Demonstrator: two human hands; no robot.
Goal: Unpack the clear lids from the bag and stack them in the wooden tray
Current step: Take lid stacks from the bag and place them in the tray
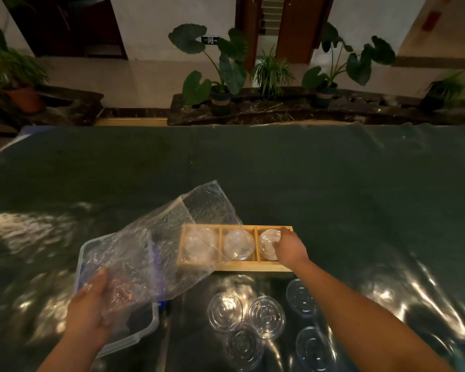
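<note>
On a table draped in dark cloth under glossy plastic sheeting (333,189), a person's right hand (290,248) reaches into the right compartment of a three-part wooden tray (234,267), fingers closed around a clear lid (269,244). Stacks of lids fill the middle (239,244) and left compartments. The left hand (90,304) pinches the crinkled clear bag (156,242) above a translucent bin (145,331). Five loose lids (266,316) lie nearer the camera. No writing on them is legible.
</note>
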